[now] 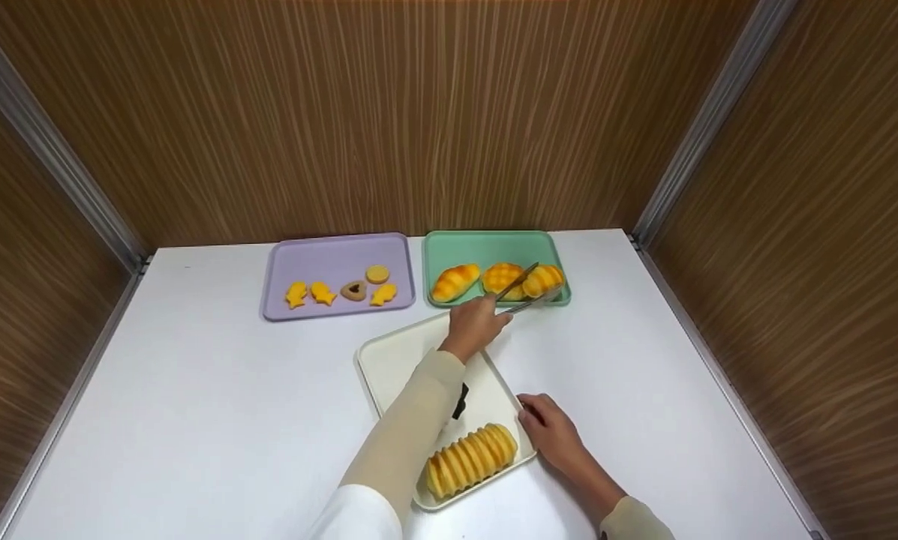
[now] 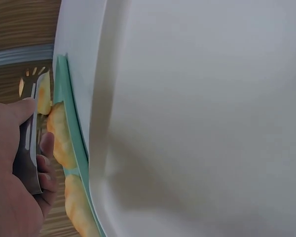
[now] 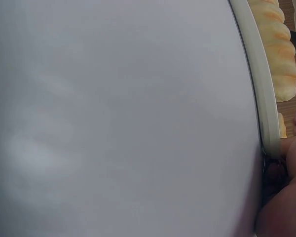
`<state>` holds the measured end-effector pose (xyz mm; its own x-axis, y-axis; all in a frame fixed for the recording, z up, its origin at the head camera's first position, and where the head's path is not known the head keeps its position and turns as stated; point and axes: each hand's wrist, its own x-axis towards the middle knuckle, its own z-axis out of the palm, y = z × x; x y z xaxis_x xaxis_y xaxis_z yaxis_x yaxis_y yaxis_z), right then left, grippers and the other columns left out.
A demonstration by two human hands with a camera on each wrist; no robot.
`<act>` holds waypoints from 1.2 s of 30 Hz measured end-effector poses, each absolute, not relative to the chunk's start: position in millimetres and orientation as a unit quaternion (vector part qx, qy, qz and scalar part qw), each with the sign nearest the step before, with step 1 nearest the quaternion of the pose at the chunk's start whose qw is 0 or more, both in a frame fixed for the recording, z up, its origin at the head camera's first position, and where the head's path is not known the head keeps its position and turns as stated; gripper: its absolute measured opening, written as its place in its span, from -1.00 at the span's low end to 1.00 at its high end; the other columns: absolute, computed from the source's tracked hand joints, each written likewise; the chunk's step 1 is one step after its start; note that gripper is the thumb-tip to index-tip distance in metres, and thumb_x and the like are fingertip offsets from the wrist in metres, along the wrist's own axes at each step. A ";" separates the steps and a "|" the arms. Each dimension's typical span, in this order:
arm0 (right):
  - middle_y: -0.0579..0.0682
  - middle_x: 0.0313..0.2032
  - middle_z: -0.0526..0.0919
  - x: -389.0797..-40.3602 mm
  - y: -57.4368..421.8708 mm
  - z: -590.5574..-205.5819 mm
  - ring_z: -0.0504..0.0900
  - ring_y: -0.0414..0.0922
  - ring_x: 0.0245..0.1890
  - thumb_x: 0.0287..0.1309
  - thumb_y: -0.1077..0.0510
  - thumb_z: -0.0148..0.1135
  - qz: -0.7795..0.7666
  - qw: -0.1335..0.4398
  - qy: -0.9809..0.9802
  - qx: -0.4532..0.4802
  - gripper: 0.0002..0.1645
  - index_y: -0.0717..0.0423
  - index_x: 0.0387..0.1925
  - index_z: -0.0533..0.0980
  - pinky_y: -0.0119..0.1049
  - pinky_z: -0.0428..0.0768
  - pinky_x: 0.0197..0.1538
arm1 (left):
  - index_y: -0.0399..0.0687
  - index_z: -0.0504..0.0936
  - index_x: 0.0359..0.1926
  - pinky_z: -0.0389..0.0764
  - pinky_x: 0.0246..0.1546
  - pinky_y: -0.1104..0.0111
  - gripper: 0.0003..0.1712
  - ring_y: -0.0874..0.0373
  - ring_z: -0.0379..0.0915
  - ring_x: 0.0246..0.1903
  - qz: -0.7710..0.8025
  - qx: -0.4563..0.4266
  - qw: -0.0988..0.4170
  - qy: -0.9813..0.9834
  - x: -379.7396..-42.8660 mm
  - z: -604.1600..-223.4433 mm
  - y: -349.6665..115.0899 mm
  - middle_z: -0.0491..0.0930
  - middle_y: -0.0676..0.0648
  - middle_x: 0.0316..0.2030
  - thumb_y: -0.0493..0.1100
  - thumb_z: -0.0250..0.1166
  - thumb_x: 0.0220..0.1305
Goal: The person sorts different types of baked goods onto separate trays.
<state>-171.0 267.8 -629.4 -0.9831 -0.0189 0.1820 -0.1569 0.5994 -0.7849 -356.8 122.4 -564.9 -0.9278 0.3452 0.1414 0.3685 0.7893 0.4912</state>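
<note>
My left hand [image 1: 477,328] grips metal tongs [image 1: 521,281], which reach over the green tray [image 1: 486,241]. A ridged bread roll [image 1: 545,280] is between the ends of the tongs at that tray's right side. Beside it in the tray lie a criss-cross-patterned bun [image 1: 500,277] and a long golden bread [image 1: 455,283]. In the left wrist view, the fingers wrap the tongs [image 2: 27,148]. My right hand [image 1: 557,433] pinches the right rim of a white tray [image 1: 411,341]. A long ridged loaf [image 1: 471,460] lies at this tray's near end.
A lilac tray [image 1: 328,259] at the back left bears several small fish-shaped pieces, a heart-shaped cookie [image 1: 354,290] and a round cookie [image 1: 377,274]. Partly hidden by the left sleeve is a black object [image 1: 461,403]. Wood-grain panels [image 1: 388,112] enclose the white table [image 1: 216,397].
</note>
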 end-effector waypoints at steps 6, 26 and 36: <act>-0.13 -0.14 0.59 -171.0 267.3 -628.3 0.53 -0.20 -0.12 0.29 0.16 0.17 0.446 0.066 -0.892 0.043 -0.70 0.05 0.04 0.56 -0.31 0.47 -0.03 | -0.03 0.60 -0.09 0.42 -0.09 0.13 -0.59 0.14 0.52 -0.30 -0.270 -0.189 0.017 -0.944 -360.2 -563.8 132.4 0.60 0.04 -0.36 0.17 0.23 0.26; -0.18 -0.13 0.57 -170.7 269.0 -624.2 0.52 -0.20 -0.09 0.30 0.16 0.16 0.448 0.043 -0.893 0.030 -0.69 0.03 0.06 0.55 -0.26 0.47 0.02 | -0.08 0.57 0.00 0.51 -0.15 0.18 -0.43 0.12 0.57 -0.28 -0.269 -0.187 0.012 -0.945 -359.1 -559.9 145.0 0.63 0.01 -0.31 0.27 0.21 0.23; -0.17 -0.13 0.56 -170.1 268.3 -623.5 0.52 -0.18 -0.09 0.31 0.13 0.14 0.446 0.039 -0.893 0.033 -0.70 0.00 0.06 0.54 -0.23 0.47 0.02 | -0.04 0.52 0.10 0.50 -0.12 0.18 -0.39 0.15 0.58 -0.23 -0.283 -0.210 0.026 -0.935 -342.6 -551.6 123.3 0.66 0.04 -0.24 0.27 0.23 0.21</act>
<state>-170.1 268.3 -623.5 -0.9948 -0.0234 0.0993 -0.0935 0.5993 -0.7951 -342.6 123.3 -551.6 -0.9105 0.3782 0.1670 0.4073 0.7512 0.5194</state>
